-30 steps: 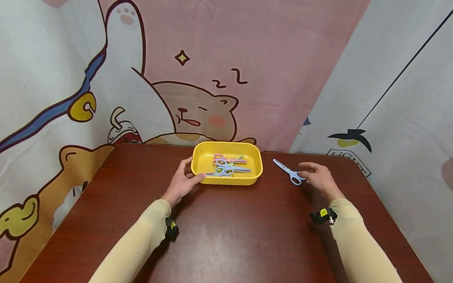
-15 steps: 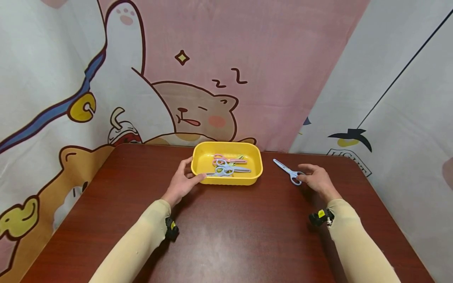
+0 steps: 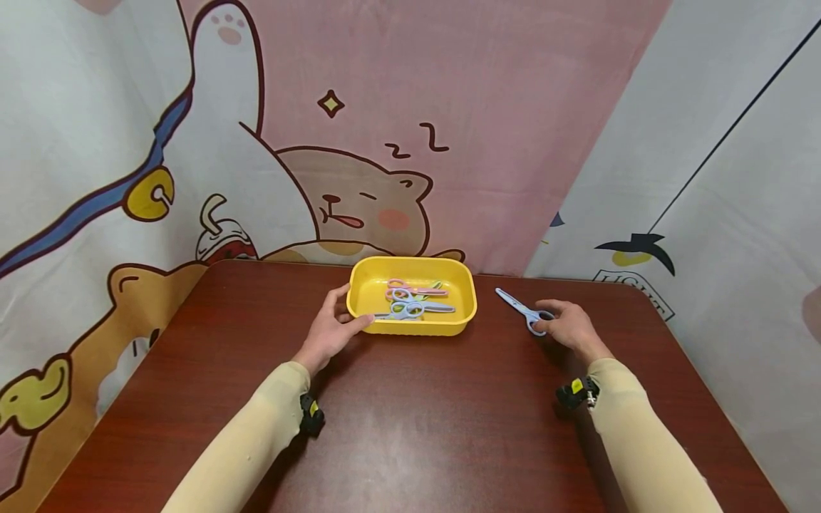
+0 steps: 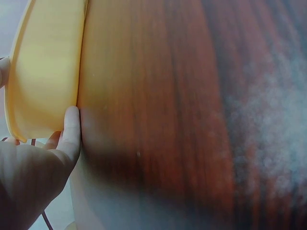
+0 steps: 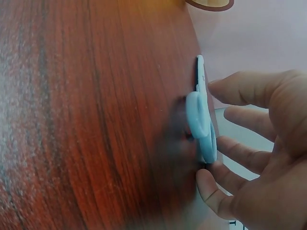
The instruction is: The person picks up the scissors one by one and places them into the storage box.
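My left hand (image 3: 328, 335) grips the left end of a yellow plastic tray (image 3: 410, 327), thumb over the front rim, fingers along the end wall. Up close in the left wrist view, fingers of the left hand (image 4: 36, 175) lie against the tray wall (image 4: 45, 72). Light blue scissors (image 3: 522, 308) lie on the table right of the tray, blades pointing back and left. Over their handles is my right hand (image 3: 574, 329), its fingers spread around the loops. In the right wrist view the right hand (image 5: 268, 143) surrounds the scissors' loops (image 5: 195, 115) with a loose, parted reach.
Inside the tray lie several pairs of scissors, among them pink scissors (image 3: 423, 291), green ones partly covered, and blue scissors (image 3: 432, 308). A dark red wooden table (image 3: 417, 413) carries everything. Behind it hangs a printed cartoon curtain (image 3: 500, 142) close to the back edge.
My right hand has moved slightly left and lower over the handles of the blue scissors, its fingers now closer to the loops. The left hand and the tray have stayed put.
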{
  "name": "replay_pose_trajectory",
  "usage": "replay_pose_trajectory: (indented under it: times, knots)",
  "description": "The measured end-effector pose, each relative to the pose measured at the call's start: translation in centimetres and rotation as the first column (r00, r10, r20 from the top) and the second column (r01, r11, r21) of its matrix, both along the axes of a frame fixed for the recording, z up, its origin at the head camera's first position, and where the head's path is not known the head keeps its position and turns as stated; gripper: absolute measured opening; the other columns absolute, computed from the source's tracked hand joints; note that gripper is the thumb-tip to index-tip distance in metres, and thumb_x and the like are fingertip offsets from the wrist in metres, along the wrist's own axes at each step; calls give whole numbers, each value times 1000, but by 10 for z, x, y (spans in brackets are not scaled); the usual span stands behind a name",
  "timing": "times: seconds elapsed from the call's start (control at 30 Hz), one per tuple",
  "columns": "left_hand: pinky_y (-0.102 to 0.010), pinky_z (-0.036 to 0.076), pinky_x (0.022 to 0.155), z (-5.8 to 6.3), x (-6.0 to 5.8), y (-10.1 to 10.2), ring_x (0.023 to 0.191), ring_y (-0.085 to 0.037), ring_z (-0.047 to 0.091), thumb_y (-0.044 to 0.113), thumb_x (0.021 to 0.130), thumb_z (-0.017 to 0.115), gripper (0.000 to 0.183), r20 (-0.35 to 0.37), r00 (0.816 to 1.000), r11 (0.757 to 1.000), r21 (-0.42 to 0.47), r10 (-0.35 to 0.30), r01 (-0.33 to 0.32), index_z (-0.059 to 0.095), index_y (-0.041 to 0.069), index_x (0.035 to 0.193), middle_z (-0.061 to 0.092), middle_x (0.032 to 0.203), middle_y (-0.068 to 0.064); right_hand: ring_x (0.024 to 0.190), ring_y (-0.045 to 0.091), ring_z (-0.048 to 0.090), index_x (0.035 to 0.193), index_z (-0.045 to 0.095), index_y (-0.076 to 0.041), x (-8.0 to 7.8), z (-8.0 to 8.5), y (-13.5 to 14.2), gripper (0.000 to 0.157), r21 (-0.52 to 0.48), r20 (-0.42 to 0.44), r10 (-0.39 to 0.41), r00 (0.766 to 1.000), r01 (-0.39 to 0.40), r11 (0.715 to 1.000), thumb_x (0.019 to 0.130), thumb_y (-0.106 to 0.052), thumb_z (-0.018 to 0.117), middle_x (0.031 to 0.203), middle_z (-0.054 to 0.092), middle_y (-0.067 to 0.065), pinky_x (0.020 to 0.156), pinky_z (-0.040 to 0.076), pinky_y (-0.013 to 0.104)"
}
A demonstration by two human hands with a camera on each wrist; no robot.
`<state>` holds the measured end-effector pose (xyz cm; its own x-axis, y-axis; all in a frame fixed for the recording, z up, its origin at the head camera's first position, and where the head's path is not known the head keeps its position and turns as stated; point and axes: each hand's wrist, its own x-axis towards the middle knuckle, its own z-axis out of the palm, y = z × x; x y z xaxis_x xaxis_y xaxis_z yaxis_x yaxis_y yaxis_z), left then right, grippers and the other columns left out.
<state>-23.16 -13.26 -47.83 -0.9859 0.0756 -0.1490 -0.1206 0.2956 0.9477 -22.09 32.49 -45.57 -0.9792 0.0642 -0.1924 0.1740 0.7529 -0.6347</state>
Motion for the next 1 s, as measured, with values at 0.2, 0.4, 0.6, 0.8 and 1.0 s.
replay_pose_trajectory:
  times: [0.2, 0.4, 0.6, 0.8, 1.0]
  knots:
    - [-29, 55, 85, 0, 0, 0, 117, -28, 63, 32, 88, 84, 91, 1, 1000, 1000, -3, 2, -2, 29, 28, 160, 54, 137, -15, 101, 38, 51, 145, 54, 0, -1, -3, 0, 56, 46, 11, 20, 1000, -20, 999, 94, -14, 72, 129, 52, 32, 79, 42, 42]
    - [-29, 54, 84, 1, 1, 0, 117, -28, 63, 32, 88, 84, 91, 0, 1000, 1000, 6, 0, 0, 29, 27, 161, 55, 137, -17, 102, 40, 49, 144, 55, 1, -1, -5, -1, 57, 79, 0, 41, 999, -41, 996, 91, -12, 74, 125, 53, 31, 78, 41, 41]
    - [-29, 54, 84, 1, 1, 1, 116, -28, 63, 31, 88, 84, 91, 3, 1000, 1000, 9, 4, -4, 30, 28, 160, 55, 135, -17, 101, 40, 50, 143, 56, 2, -2, -5, -1, 58, 97, -11, 54, 998, -53, 994, 89, -10, 76, 124, 53, 32, 79, 42, 43]
    - [-29, 54, 84, 0, 1, 0, 116, -28, 63, 31, 88, 84, 91, 0, 1000, 1000, 4, 6, -6, 30, 28, 160, 55, 136, -16, 109, 44, 47, 141, 58, 2, -3, -7, -2, 56, 129, -33, 64, 997, -60, 990, 89, -10, 75, 135, 50, 35, 92, 43, 57]
    - [-29, 54, 84, 0, 1, 0, 116, -28, 63, 31, 88, 84, 90, 1, 1000, 1000, 5, 5, -5, 30, 28, 160, 55, 136, -16, 110, 46, 48, 138, 60, 2, -2, -8, -2, 54, 163, -55, 77, 996, -67, 984, 88, -10, 76, 138, 49, 37, 96, 43, 61]
